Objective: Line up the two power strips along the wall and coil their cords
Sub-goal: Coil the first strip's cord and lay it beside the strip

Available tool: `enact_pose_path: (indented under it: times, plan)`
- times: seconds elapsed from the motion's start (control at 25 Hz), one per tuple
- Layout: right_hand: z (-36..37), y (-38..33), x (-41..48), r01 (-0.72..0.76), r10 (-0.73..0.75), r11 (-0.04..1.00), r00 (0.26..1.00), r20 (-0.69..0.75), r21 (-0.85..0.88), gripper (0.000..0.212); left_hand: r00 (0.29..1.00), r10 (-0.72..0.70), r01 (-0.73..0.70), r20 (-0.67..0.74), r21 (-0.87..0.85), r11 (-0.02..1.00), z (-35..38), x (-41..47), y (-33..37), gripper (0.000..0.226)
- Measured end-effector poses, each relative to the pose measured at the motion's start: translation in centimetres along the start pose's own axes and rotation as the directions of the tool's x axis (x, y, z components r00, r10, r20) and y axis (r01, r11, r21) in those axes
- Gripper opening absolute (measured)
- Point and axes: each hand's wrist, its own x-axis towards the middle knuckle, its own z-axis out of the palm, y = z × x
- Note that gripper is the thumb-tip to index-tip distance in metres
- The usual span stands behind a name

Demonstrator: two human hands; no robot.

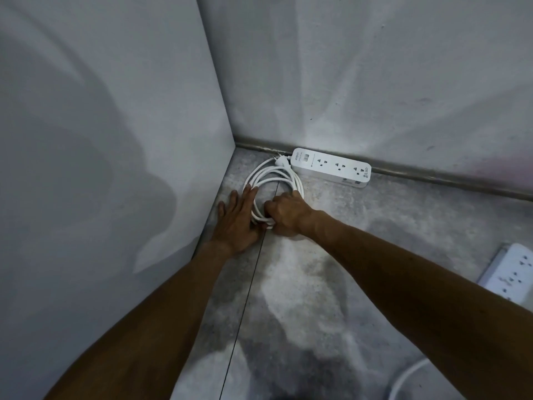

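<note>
A white power strip (pixel 331 167) lies flat against the back wall's baseboard near the corner. Its white cord (pixel 277 174) is looped into a coil on the floor in the corner, just left of the strip. My left hand (pixel 238 219) lies flat with fingers spread, pressing on the coil's left side. My right hand (pixel 287 213) is closed around the coil's near side. A second white power strip (pixel 510 272) lies at the right edge, away from the wall, partly cut off. Its cord (pixel 403 379) runs off the bottom right.
Two grey walls meet in a corner (pixel 235 140) at the coil's far left. A dark baseboard (pixel 432 176) runs along the back wall. The floor (pixel 331 255) is mottled grey tile with a dark joint line (pixel 248 298).
</note>
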Motion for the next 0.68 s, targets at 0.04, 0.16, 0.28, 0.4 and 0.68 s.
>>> enact_pose_path:
  times: [0.04, 0.16, 0.28, 0.4, 0.68]
  plan:
    - [0.0, -0.1, 0.1, -0.019, 0.020, 1.000, 0.999, 0.029, -0.014, 0.050, 1.000, 0.008, -0.008, 0.001, -0.007, 1.000, 0.0, 0.0, 0.0, 0.094]
    - [-0.4, -0.7, 0.5, -0.072, 0.076, 0.997, 0.991, 0.107, -0.041, 0.055, 1.000, 0.028, -0.028, -0.007, -0.021, 0.999, -0.1, -0.2, -0.4, 0.097]
    - [-0.6, -1.4, 0.3, -0.098, 0.104, 0.994, 0.984, 0.142, -0.046, 0.055, 0.999, 0.042, -0.042, -0.005, 0.005, 0.999, -0.1, -0.3, -0.6, 0.097]
    - [-0.3, -1.7, -0.6, -0.067, 0.069, 0.997, 0.997, 0.039, -0.045, 0.050, 0.999, 0.042, -0.041, -0.008, 0.044, 0.998, -0.3, -0.2, -0.7, 0.093]
    - [-1.7, -2.1, -0.4, -0.076, 0.088, 0.994, 0.982, 0.165, -0.074, 0.051, 0.999, 0.030, -0.031, -0.028, -0.013, 0.999, -0.7, -0.3, -0.2, 0.100]
